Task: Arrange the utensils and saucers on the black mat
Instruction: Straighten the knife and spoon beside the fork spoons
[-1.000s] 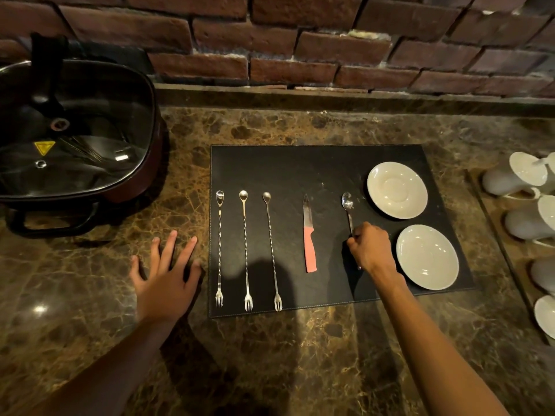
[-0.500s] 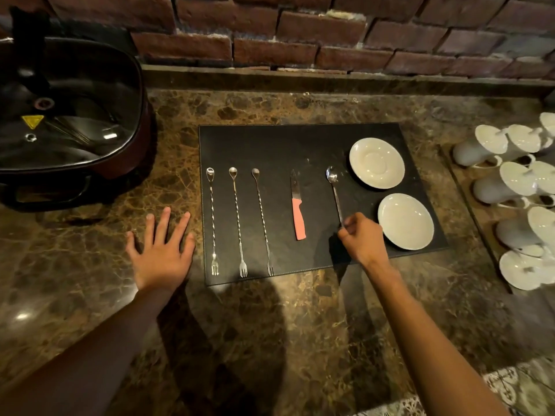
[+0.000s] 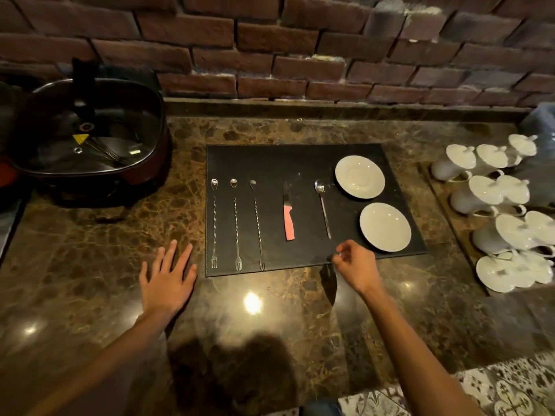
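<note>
On the black mat (image 3: 270, 159) lie three long twisted bar forks (image 3: 235, 223) side by side at the left, a pink-handled knife (image 3: 288, 217) in the middle, and a spoon (image 3: 322, 207) to its right. Two white saucers stand at the mat's right: one at the back (image 3: 359, 176), one nearer (image 3: 385, 227). My right hand (image 3: 354, 264) hovers over the mat's near edge, just below the spoon's handle, fingers curled and holding nothing. My left hand (image 3: 166, 276) rests flat on the counter left of the mat, fingers spread.
A dark electric pan with a glass lid (image 3: 87, 136) sits at the back left. White cups and lids (image 3: 498, 205) crowd a tray at the right. A brick wall runs behind the marble counter (image 3: 300, 310). Patterned floor shows at the lower right.
My right hand has let go of the spoon and drawn back toward me to the mat's near edge. The spoon lies free on the mat. The camera has pulled back.
</note>
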Demonstrator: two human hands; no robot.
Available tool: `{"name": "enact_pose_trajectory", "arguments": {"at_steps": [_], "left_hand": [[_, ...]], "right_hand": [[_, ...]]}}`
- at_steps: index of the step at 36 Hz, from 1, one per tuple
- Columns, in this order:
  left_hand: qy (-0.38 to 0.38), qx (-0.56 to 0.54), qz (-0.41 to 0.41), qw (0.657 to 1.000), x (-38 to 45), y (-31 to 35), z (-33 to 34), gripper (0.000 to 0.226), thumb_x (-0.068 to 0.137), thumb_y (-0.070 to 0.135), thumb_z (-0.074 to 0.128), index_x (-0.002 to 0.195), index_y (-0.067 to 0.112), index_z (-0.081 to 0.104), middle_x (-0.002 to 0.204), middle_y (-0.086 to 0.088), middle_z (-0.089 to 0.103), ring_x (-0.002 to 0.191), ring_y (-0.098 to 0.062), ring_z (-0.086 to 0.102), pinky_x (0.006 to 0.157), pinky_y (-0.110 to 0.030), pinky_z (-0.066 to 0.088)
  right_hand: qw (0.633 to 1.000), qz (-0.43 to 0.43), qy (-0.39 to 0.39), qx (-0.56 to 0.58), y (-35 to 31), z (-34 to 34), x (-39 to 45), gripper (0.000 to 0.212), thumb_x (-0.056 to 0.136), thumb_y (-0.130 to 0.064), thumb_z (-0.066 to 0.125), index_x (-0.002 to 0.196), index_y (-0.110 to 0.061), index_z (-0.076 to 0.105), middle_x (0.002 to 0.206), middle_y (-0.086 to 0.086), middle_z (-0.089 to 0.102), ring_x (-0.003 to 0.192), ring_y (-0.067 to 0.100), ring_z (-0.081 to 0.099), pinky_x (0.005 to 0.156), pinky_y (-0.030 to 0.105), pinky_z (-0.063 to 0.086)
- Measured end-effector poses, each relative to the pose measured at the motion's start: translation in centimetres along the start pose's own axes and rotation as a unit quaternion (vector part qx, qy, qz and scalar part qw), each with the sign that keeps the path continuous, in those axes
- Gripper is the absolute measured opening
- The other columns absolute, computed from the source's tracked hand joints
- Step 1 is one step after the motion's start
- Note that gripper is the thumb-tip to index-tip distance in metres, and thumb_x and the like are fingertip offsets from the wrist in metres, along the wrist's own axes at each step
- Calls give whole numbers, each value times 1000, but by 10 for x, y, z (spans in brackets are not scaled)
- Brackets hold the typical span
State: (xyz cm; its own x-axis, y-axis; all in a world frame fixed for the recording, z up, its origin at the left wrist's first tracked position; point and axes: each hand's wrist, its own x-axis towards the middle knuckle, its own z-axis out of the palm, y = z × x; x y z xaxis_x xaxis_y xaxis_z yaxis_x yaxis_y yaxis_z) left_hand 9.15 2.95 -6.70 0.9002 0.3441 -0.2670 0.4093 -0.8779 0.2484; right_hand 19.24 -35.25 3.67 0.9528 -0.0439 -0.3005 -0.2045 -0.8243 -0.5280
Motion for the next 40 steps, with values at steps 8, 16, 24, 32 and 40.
{"name": "enact_pose_trajectory", "arguments": {"at_steps": [8,16,24,32,40], "left_hand": [[-45,0,-36,998,-56,22,1,72,99,69,25,161,42,-1,170,11,-15,159,-17,-10,126,-47,-2],[-34,-8,-134,990,-104,102,25,78,98,68,35,163,31,13,173,-3,2,158,-24,7,126,-45,10],[-38,6,-116,992,-133,204,58,69,97,64,41,155,26,39,166,-13,26,151,-32,27,123,-45,25],[-49,20,-56,997,-117,299,69,65,99,60,45,153,24,42,149,-15,43,140,-34,39,115,-44,32],[-56,-65,2,996,-79,361,55,48,102,53,46,140,25,55,136,1,50,129,-19,45,107,-33,36]], "right_hand": [[998,-25,-50,-5,20,-23,-9,14,88,-9,57,100,-10,65,80,6,70,72,16,62,73,28,48],[996,-50,-75,15,61,-58,18,13,88,-9,56,94,-15,66,83,3,71,73,15,65,63,17,49],[994,-52,-88,47,114,-100,47,16,86,-7,57,95,-10,70,83,4,71,78,20,64,67,22,45],[994,-42,-92,44,154,-137,77,20,89,-10,54,102,-7,70,94,11,72,87,25,67,80,33,54],[994,-18,-93,56,173,-157,115,13,86,-15,65,98,-12,69,80,-3,66,73,8,60,61,14,41]]}}
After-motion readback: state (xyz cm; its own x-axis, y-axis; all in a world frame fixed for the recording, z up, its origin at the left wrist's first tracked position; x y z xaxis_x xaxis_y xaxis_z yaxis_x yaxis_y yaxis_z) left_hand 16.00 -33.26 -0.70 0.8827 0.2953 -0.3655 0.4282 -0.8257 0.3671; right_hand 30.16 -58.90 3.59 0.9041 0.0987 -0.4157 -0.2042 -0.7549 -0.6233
